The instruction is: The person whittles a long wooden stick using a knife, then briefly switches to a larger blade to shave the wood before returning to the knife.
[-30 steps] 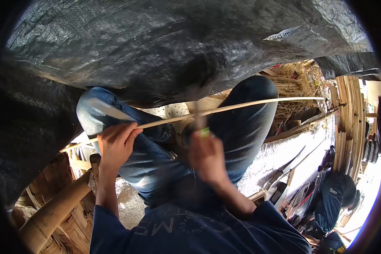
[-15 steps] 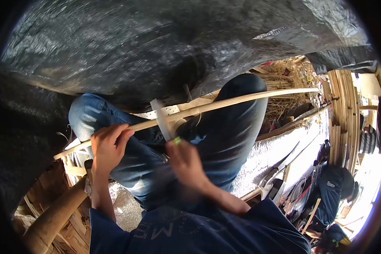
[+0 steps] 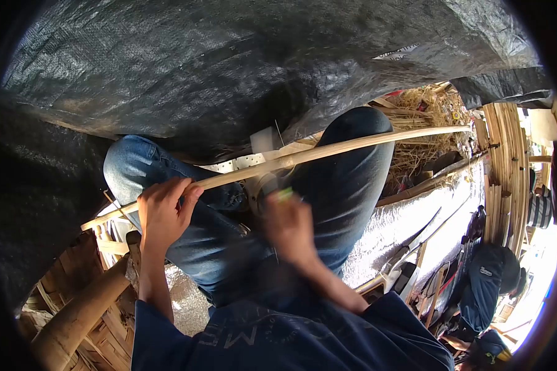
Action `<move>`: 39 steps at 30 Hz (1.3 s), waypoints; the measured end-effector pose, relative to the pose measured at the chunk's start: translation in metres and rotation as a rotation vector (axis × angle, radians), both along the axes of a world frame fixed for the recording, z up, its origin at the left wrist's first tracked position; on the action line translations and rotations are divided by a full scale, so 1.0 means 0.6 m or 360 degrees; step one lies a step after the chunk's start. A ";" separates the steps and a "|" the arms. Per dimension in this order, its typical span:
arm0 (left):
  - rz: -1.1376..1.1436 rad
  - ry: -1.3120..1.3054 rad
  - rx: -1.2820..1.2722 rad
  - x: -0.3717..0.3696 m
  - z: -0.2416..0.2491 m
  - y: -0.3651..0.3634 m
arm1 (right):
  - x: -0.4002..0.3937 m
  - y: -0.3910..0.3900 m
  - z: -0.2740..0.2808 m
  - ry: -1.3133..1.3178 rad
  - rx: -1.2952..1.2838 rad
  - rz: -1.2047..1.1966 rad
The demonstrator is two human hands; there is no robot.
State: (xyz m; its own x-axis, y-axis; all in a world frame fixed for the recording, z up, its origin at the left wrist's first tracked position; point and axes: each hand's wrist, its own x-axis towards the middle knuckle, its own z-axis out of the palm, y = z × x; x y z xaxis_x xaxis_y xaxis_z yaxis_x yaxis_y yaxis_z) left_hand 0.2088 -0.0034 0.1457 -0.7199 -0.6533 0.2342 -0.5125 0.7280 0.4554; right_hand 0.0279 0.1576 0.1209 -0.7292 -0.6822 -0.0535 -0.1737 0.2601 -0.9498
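Observation:
A long, pale bamboo strip [image 3: 353, 146] lies slantwise across my knees, its right end higher in view. My left hand [image 3: 167, 213] is wrapped round the strip near its left end, thumb along the near side. My right hand [image 3: 289, 227], smeared by motion, is closed on a knife [image 3: 263, 141] with a bright green patch at the grip. Its blurred blade crosses the middle of the strip and sticks out past the far side. Beside the blade, a thin sliver [image 3: 278, 133] stands up from the strip.
A dark plastic sheet [image 3: 185, 74] hangs close in front of my knees. Straw and shavings [image 3: 424, 133] lie at the right, near stacked bamboo slats [image 3: 504, 167]. A thick bamboo pole [image 3: 83, 315] is at lower left. Another person's leg [image 3: 481, 287] shows at right.
My right hand and the knife have moved to the right along the strip. My left hand keeps its hold, and the strip has shifted only slightly in view.

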 end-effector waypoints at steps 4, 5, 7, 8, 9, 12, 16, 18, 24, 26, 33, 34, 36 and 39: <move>0.0004 0.0046 -0.0022 0.002 0.001 -0.003 | -0.034 0.004 0.016 -0.0756 -0.0067 -0.0151; 0.0011 0.0046 -0.0019 0.002 0.000 0.001 | -0.026 0.004 0.013 -0.0757 -0.0055 -0.0140; 0.0005 0.0037 -0.0043 0.001 -0.001 -0.001 | 0.025 0.002 -0.009 0.0172 0.0009 0.0056; -0.0003 0.0031 -0.0067 0.000 -0.002 -0.002 | 0.064 0.000 -0.014 -0.0182 0.0078 0.0281; -0.0008 0.0028 -0.0075 -0.001 -0.003 -0.003 | 0.054 0.001 -0.017 -0.0184 0.0070 0.0276; -0.0012 0.0078 -0.0021 0.003 -0.003 0.000 | -0.038 -0.001 0.035 -0.0934 -0.0093 -0.0249; -0.0024 0.0031 -0.0037 -0.002 0.000 0.001 | 0.061 0.004 -0.034 -0.0329 -0.0049 0.0358; -0.0038 0.0023 -0.0042 0.000 -0.001 -0.003 | 0.036 -0.001 -0.005 -0.0595 -0.0015 0.0026; -0.0016 -0.0032 -0.0053 0.002 0.000 -0.003 | 0.027 -0.003 0.006 -0.0904 -0.0140 -0.0041; -0.0008 -0.0019 -0.0047 0.004 -0.004 -0.002 | -0.018 0.005 0.009 -0.0992 -0.0294 -0.0159; -0.0033 -0.0022 0.0020 0.004 -0.001 -0.005 | -0.019 0.002 0.015 -0.0679 -0.0182 -0.0229; -0.0006 -0.0028 -0.0002 0.003 0.001 -0.003 | -0.032 0.004 0.018 -0.0738 -0.0149 -0.0196; 0.0002 0.0000 -0.0075 0.001 -0.004 -0.002 | -0.001 0.001 0.016 -0.0657 -0.0069 -0.0001; 0.0003 0.0082 -0.0025 0.002 -0.005 -0.003 | 0.030 -0.012 0.018 -0.0425 -0.0102 0.0084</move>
State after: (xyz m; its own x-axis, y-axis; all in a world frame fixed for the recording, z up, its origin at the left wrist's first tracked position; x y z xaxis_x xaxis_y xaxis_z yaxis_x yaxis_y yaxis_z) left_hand 0.2101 -0.0053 0.1428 -0.7054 -0.6507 0.2811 -0.4902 0.7343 0.4696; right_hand 0.0458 0.1501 0.1320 -0.6586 -0.7269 -0.1945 0.0734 0.1952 -0.9780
